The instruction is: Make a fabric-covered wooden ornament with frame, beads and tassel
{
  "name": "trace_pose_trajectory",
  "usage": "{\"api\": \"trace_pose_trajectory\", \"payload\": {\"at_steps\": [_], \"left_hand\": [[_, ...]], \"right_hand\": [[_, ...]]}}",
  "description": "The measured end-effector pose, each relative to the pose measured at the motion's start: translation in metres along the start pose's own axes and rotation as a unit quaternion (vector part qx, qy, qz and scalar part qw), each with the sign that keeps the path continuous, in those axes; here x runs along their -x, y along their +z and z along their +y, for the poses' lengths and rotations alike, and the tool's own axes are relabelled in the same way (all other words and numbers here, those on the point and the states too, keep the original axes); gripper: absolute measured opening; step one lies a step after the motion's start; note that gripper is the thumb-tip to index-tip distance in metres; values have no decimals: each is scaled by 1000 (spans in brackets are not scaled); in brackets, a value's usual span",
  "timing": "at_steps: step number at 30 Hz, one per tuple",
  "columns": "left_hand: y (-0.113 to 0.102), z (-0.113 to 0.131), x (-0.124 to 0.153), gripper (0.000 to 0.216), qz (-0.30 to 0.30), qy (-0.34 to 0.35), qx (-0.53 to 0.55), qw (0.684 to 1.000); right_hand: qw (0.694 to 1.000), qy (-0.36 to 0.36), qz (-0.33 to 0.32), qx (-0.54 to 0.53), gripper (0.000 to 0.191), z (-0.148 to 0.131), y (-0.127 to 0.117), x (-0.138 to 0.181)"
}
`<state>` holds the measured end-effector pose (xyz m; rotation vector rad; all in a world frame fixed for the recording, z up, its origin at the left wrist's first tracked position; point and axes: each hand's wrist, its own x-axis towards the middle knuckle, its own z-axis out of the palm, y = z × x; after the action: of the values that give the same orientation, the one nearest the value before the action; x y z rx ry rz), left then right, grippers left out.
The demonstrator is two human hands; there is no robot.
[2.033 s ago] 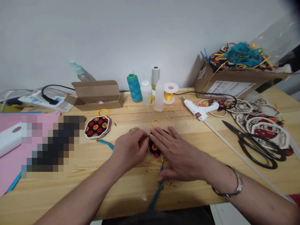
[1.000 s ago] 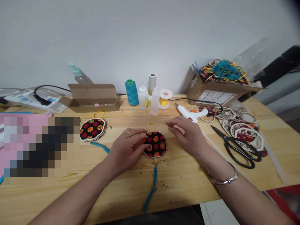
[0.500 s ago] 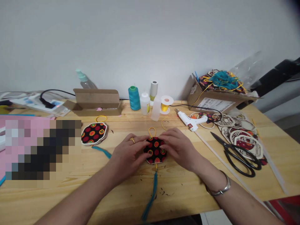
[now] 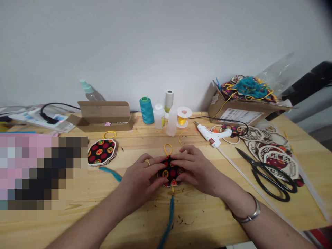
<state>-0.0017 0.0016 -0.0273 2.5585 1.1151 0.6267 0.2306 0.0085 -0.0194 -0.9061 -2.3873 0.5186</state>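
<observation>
The left hand (image 4: 140, 176) and right hand (image 4: 198, 169) hold a black fabric ornament (image 4: 171, 174) between them, fingers curved over it from both sides, at the counter's (image 4: 207, 218) middle near the front edge, with a yellow cord loop (image 4: 167, 149) above and a blue tassel (image 4: 169, 216) below.

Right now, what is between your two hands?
In the head view, a black fabric ornament with red and green dots lies between your left hand and right hand, touching both.
</observation>
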Motion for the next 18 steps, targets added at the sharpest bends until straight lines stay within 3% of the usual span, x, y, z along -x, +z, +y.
{"api": "trace_pose_trajectory", "payload": {"at_steps": [10, 15, 18], "left_hand": [[-3, 1, 0, 23, 1, 0, -3, 1000], [-3, 7, -1, 22, 63, 6, -7, 998], [-1, 11, -2, 25, 47, 44, -2, 998]], "right_hand": [[1000, 6, 0, -10, 33, -1, -1, 1], [994, 39, 106, 3, 20, 4, -2, 0], [986, 106, 128, 19, 14, 6, -1, 1]]}}
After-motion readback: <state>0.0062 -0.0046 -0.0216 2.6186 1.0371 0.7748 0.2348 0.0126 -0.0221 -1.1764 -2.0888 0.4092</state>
